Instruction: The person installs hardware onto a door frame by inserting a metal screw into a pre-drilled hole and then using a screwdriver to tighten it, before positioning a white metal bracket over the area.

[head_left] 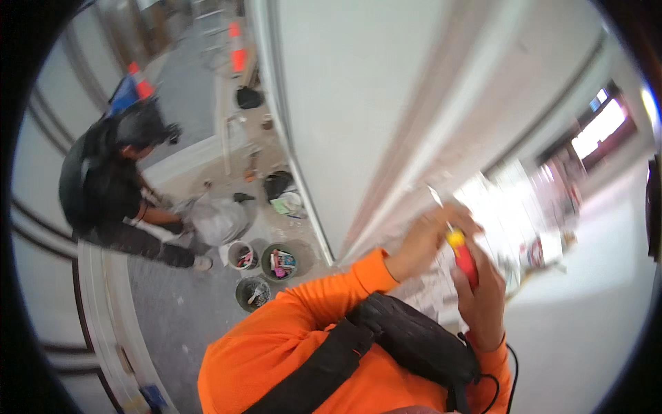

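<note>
My right hand (483,297) grips a red and yellow screwdriver (462,259) by its handle. Just above it, my left hand (427,238) is closed near the screwdriver's metal shaft, its fingers beside a thin pale tip (434,195) that points up and left. What exactly these fingers hold is hard to make out. Both hands are in front of a pale wall corner (386,179). A black bag (407,331) on a strap lies across my orange-sleeved body, below the hands.
Another person (103,172) in dark clothes bends at the left over a pale sack (217,221). Buckets (254,293) with tools stand on the floor. Orange cones (236,45) and a ladder (207,17) are farther back. A blurred white box (541,252) is at the right.
</note>
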`<action>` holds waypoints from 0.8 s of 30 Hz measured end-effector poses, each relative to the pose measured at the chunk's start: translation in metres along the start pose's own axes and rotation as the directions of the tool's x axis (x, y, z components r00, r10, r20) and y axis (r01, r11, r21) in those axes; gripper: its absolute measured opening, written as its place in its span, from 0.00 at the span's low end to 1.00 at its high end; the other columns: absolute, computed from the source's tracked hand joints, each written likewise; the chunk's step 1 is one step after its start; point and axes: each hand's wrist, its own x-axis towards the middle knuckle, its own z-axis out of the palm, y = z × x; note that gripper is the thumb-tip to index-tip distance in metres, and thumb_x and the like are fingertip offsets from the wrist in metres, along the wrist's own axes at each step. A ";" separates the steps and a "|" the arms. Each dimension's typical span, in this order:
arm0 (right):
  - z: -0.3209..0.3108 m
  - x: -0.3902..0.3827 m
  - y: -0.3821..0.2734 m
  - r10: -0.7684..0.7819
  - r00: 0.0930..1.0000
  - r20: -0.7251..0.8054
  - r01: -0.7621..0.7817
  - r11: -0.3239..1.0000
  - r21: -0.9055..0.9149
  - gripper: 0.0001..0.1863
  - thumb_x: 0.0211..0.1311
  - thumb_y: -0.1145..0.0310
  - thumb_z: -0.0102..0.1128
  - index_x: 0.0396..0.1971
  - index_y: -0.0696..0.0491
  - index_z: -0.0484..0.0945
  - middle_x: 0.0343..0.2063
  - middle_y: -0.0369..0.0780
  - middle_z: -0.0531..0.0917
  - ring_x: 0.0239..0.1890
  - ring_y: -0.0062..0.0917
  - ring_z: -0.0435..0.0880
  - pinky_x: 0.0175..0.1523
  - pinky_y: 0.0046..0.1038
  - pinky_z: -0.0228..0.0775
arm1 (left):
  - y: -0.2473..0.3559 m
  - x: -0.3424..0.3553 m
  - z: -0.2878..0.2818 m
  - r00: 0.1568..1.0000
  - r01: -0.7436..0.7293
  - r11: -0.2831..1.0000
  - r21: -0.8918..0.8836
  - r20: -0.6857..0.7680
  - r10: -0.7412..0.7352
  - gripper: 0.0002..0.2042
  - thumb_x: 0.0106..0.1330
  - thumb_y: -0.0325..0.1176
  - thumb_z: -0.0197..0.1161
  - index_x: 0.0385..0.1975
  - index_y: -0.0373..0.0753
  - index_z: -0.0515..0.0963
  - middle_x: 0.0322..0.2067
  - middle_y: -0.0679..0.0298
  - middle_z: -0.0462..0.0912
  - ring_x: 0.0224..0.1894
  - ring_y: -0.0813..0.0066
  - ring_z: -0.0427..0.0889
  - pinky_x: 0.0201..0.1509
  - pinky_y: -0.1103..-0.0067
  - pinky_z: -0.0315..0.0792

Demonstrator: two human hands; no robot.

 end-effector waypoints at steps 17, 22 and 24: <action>-0.222 0.095 0.019 -0.742 0.648 -0.170 0.747 0.663 -0.046 0.19 0.67 0.72 0.42 0.55 0.59 0.70 0.47 0.43 0.78 0.43 0.29 0.77 0.49 0.29 0.70 | 0.057 -0.056 0.004 0.945 0.311 0.746 0.589 -0.112 -0.306 0.19 0.73 0.47 0.54 0.35 0.36 0.80 0.13 0.74 0.65 0.14 0.88 0.59 0.16 0.84 0.52; -0.233 0.116 -0.075 -0.861 0.489 0.143 0.801 0.377 -0.466 0.17 0.60 0.75 0.45 0.49 0.57 0.73 0.42 0.43 0.79 0.39 0.30 0.79 0.46 0.31 0.71 | 0.078 -0.074 0.023 0.830 0.425 0.658 0.621 0.022 -0.557 0.17 0.73 0.45 0.55 0.36 0.36 0.80 0.14 0.75 0.65 0.16 0.88 0.59 0.20 0.84 0.53; -0.233 0.117 -0.099 -0.873 0.441 0.209 0.809 0.285 -0.514 0.17 0.58 0.77 0.47 0.47 0.56 0.74 0.40 0.42 0.80 0.38 0.30 0.79 0.45 0.31 0.71 | 0.071 -0.083 0.017 0.792 0.418 0.694 0.587 0.140 -0.595 0.16 0.73 0.45 0.56 0.37 0.36 0.80 0.14 0.75 0.64 0.17 0.88 0.59 0.21 0.84 0.53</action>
